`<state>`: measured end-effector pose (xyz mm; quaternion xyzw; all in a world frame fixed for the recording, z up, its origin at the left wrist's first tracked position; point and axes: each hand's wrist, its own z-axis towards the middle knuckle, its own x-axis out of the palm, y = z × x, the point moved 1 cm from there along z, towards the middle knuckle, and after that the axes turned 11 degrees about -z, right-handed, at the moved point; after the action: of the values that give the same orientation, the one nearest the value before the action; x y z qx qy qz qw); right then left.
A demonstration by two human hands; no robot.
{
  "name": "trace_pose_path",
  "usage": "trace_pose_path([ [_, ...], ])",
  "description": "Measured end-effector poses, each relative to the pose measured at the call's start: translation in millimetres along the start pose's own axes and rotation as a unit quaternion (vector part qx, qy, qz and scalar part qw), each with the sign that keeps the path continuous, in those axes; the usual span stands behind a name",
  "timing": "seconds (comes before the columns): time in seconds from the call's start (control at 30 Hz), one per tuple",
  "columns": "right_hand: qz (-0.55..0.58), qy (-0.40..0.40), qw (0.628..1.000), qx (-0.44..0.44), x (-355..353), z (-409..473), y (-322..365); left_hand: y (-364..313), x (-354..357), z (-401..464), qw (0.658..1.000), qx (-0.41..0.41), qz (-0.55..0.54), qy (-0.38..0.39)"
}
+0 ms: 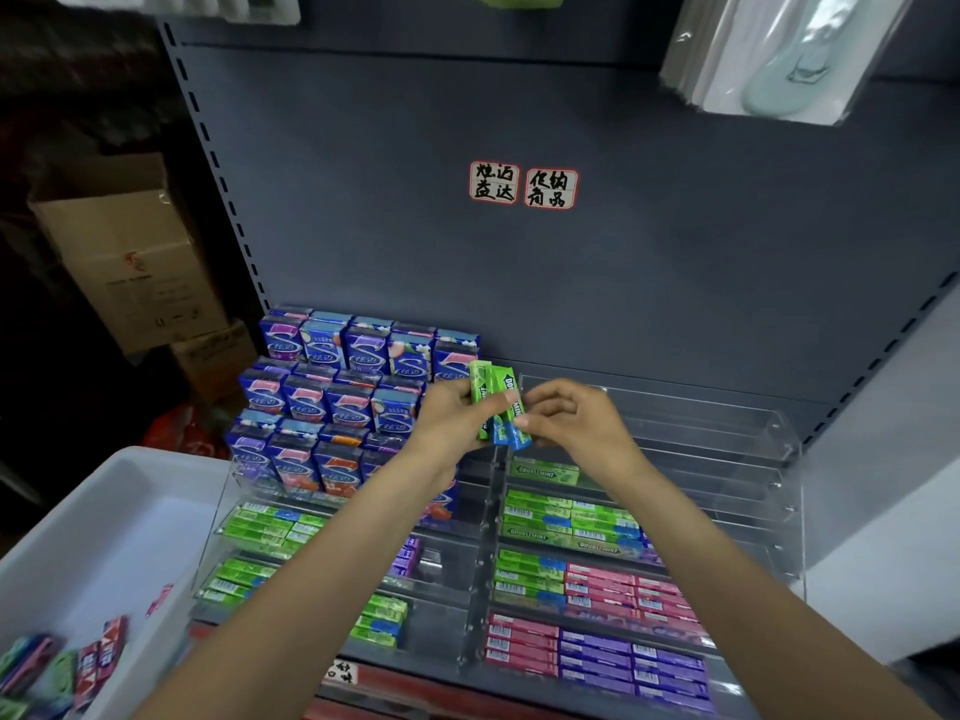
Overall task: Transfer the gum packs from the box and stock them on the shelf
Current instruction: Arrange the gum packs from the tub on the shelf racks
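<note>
Midway: both hands, left (445, 414) and right (570, 419), pinch green gum packs (496, 402) above the rack (779, 444) (upper tiers bare); more packs (78, 662) wait in the box (104, 511) at 8 o'clock.

From my remote feed: two red-bordered white paper labels with black handwritten characters (523, 186) sit side by side on the dark grey metal back panel (415, 236). Left of the labels, beyond the panel's slotted upright, a tall brown cardboard carton (130, 252) stands on a smaller brown cardboard box (215, 356). Above and right of the labels hangs a clear plastic package holding a pale green item (779, 54). Far below the labels, a small white handwritten tag (341, 672).
</note>
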<state>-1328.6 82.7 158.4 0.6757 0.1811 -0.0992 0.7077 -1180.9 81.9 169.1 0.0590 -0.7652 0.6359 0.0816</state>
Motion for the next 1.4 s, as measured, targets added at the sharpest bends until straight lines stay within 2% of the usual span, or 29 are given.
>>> trace_pose_path([
  [0.37, 0.037, 0.029, 0.995, 0.092, -1, -3, -4, 11, 9, 7, 0.999, -0.038, 0.013, -0.008],
  [0.57, 0.019, -0.072, 0.995, 0.065, 2, 9, -4, 11, 7, 12, 0.998, -0.064, -0.021, 0.008],
  [0.67, -0.06, -0.095, 0.992, 0.058, -7, 13, -11, 10, 5, 10, 0.998, -0.058, -0.025, 0.004],
  [0.77, -0.23, -0.108, 0.967, 0.03, -23, 8, -26, 8, -1, 8, 0.998, -0.049, -0.032, 0.008],
  [0.87, -0.39, -0.067, 0.918, -0.005, -27, 4, -46, 9, -4, 7, 0.998, -0.042, -0.032, 0.015],
  [1.0, -0.496, -0.007, 0.868, -0.022, -15, 8, -62, 9, -3, 4, 0.998, -0.041, -0.045, 0.023],
  [1.03, -0.496, 0.012, 0.867, -0.032, -12, 9, -64, 9, -3, 4, 0.998, -0.042, -0.049, 0.023],
  [1.17, -0.416, 0.077, 0.905, -0.034, -7, 12, -64, 10, -4, 4, 0.997, -0.044, -0.056, 0.018],
  [1.4, -0.402, 0.088, 0.911, -0.019, -5, 16, -65, 10, -6, 5, 0.997, -0.046, -0.055, 0.016],
])
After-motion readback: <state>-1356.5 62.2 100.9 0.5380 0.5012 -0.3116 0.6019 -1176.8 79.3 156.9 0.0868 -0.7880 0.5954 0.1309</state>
